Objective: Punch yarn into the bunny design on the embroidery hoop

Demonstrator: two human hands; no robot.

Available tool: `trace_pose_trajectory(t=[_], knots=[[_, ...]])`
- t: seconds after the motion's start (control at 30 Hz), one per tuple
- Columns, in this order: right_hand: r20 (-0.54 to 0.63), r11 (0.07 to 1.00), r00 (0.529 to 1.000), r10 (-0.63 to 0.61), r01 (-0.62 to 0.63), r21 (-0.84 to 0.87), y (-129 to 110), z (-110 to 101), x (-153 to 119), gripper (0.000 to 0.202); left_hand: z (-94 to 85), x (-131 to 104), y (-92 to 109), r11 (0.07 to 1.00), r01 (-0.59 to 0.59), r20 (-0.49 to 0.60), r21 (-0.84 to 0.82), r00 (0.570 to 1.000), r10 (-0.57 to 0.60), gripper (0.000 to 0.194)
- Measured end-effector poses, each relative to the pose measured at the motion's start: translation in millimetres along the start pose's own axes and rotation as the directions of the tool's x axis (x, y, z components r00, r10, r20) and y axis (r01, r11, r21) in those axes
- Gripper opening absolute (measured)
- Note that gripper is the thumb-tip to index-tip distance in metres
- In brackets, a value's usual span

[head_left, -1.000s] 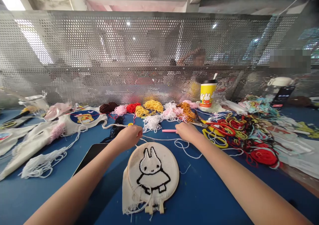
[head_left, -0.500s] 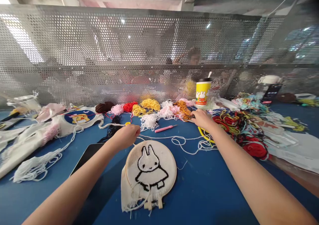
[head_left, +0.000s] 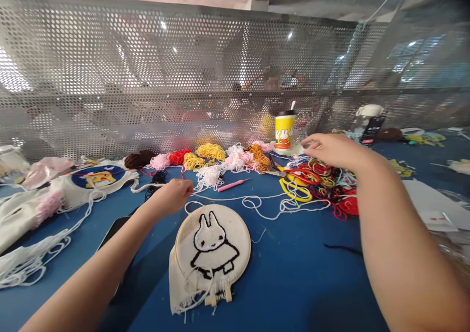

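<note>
Right hand reaches far forward, wrist bent, palm down.

Bench: deep blue. Hooped cloth: cream, rabbit outlined black, white-filled head. Cup: yellow over orange, white rabbits, black lid. Punch pen: pink. Scissor handles: yellow. Yarn ball: red.

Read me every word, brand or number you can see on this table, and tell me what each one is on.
No text is clear enough to quote.
Dark screen by the white-lidded bottle: pale characters, too small and blurred to read.
White packet at the right: red marks, unreadable.
Yellow cup: rabbit pictures; any lettering is too small to read.
Hooped fabric: a stitched rabbit, no visible words.
</note>
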State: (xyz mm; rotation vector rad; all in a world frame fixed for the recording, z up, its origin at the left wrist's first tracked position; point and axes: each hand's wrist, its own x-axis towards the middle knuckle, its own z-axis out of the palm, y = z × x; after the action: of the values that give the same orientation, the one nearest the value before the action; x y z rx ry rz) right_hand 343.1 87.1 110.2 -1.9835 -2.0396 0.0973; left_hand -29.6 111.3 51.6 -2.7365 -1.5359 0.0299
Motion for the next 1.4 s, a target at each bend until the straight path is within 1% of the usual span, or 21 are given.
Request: trace_pose_trajectory(t=[0.03, 0.07, 0.17, 0.27, 0.3, 0.37, 0.4, 0.47, 0.53, 0.63, 0.77, 0.83, 0.93, 1.07, 1.2, 1.3, 1.4], knots=[[-0.014, 0.999, 0.999, 0.043, -0.043, -0.011, -6, -5, -10, 0.023, -0.8, 0, 0, 1.0, -0.001, 0.006, 0.003, 1.0, 0.001, 0.018], [-0.004, 0.998, 0.998, 0.068, -0.068, -0.013, -11, -8, -19, 0.024, -1.4, 0, 0, 1.0, 0.0, 0.012, 0.005, 1.0, 0.0, 0.019], [0.108, 0.992, 0.986, 0.124, -0.122, -0.029, -17, -6, -45, 0.021, -1.9, 0, 1, 1.0, 0.003, 0.027, 0.012, 1.0, -0.003, 0.019], [0.247, 0.982, 0.951, 0.188, -0.177, -0.067, -5, 13, -62, 0.015, -1.3, 2, 1, 1.0, -0.002, 0.041, 0.018, 0.999, 0.001, 0.02], [0.287, 0.979, 0.937, 0.201, -0.186, -0.078, 1, 21, -65, 0.016, -1.1, 2, 1, 1.0, -0.004, 0.045, 0.02, 0.999, 0.003, 0.02], [0.348, 0.983, 0.919, 0.184, -0.169, -0.074, 13, 37, -70, 0.022, -1.0, 2, 1, 1.0, -0.005, 0.048, 0.024, 0.999, 0.004, 0.02], [0.361, 0.986, 0.918, 0.165, -0.151, -0.067, 18, 45, -72, 0.025, -1.1, 2, 1, 1.0, -0.006, 0.049, 0.024, 0.999, 0.004, 0.019], [0.347, 0.992, 0.93, 0.122, -0.109, -0.058, 25, 57, -73, 0.025, -1.3, 2, 0, 1.0, -0.009, 0.044, 0.024, 0.999, 0.008, 0.019], [0.314, 0.997, 0.947, 0.074, -0.06, -0.053, 31, 66, -73, 0.019, -1.3, 2, -2, 1.0, -0.014, 0.034, 0.022, 0.999, 0.013, 0.019], [0.245, 0.999, 0.969, -0.001, 0.013, -0.046, 41, 73, -72, 0.01, -1.1, 1, -4, 1.0, -0.019, 0.021, 0.014, 1.0, 0.018, 0.019], [0.141, 0.997, 0.989, -0.036, 0.044, -0.058, 54, 81, -69, 0.009, -0.7, 0, -5, 1.0, -0.016, 0.007, 0.001, 1.0, 0.016, 0.019], [0.143, 0.996, 0.988, -0.054, 0.063, -0.055, 58, 86, -68, 0.008, -0.8, -1, -5, 1.0, -0.019, -0.001, -0.007, 1.0, 0.019, 0.019], [0.167, 0.996, 0.983, -0.077, 0.085, -0.039, 61, 92, -66, 0.014, -1.4, -2, -5, 0.999, -0.033, -0.022, -0.024, 0.999, 0.032, 0.019], [0.172, 0.998, 0.983, -0.064, 0.067, -0.011, 57, 91, -68, 0.016, -2.4, -2, -8, 0.998, -0.047, -0.064, -0.05, 0.997, 0.043, 0.012], [0.205, 0.999, 0.978, -0.034, 0.024, 0.049, 42, 76, -70, 0.015, -1.7, -1, -14, 0.996, -0.05, -0.097, -0.079, 0.994, 0.043, 0.018], [0.265, 0.993, 0.964, -0.035, 0.004, 0.115, 30, 62, -70, 0.018, -2.1, -1, -15, 0.995, -0.049, -0.101, -0.09, 0.994, 0.04, 0.018], [0.354, 0.987, 0.934, -0.042, -0.016, 0.16, 28, 55, -69, 0.023, -4.4, -1, -14, 0.994, -0.051, -0.09, -0.092, 0.995, 0.043, 0.013]])
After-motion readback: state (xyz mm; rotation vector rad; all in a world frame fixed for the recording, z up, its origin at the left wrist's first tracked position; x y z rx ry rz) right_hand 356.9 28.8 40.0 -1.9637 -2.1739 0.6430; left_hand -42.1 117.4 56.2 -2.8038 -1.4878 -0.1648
